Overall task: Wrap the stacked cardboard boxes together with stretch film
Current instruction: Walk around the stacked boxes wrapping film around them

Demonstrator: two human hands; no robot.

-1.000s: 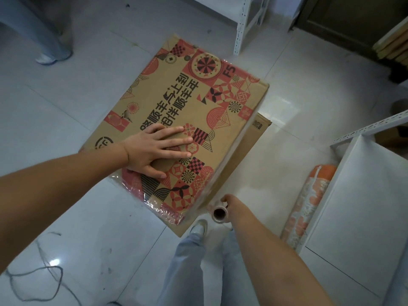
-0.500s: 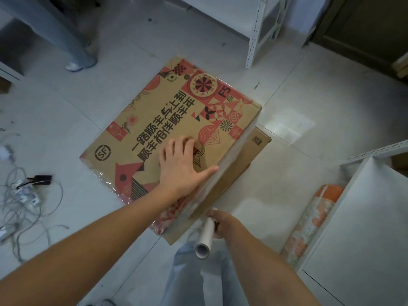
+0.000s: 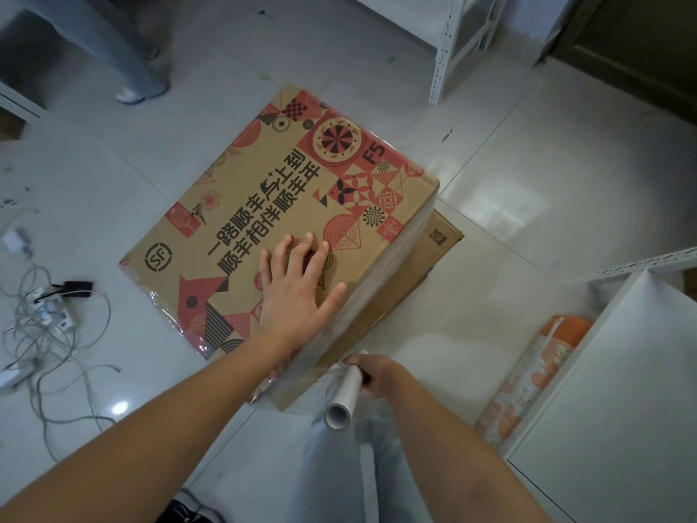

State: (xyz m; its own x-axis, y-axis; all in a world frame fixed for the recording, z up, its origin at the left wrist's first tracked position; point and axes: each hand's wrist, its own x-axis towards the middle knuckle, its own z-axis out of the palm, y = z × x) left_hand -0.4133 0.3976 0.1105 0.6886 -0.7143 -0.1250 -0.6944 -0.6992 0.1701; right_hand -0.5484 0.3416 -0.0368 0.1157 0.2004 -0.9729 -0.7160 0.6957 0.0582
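Observation:
A brown cardboard box (image 3: 264, 205) printed with red and black patterns lies on top of a plain brown box (image 3: 422, 266) on the tiled floor. Clear stretch film (image 3: 369, 281) covers the right side and near corner of the stack. My left hand (image 3: 298, 292) rests flat on the top box near its right edge, fingers spread. My right hand (image 3: 371, 373) grips a white stretch film roll (image 3: 343, 398) low beside the stack's near corner, with film running from the roll to the boxes.
White metal shelving stands at the right (image 3: 622, 390) and at the back (image 3: 452, 43). An orange patterned roll (image 3: 535, 375) leans by the right shelf. Tangled cables (image 3: 45, 326) lie on the floor at the left. Another person's leg (image 3: 124, 54) stands at the upper left.
My left hand turned from pointing right across the box to lying along its right edge. The roll swung from end-on to lengthwise, and my view shifted back and left.

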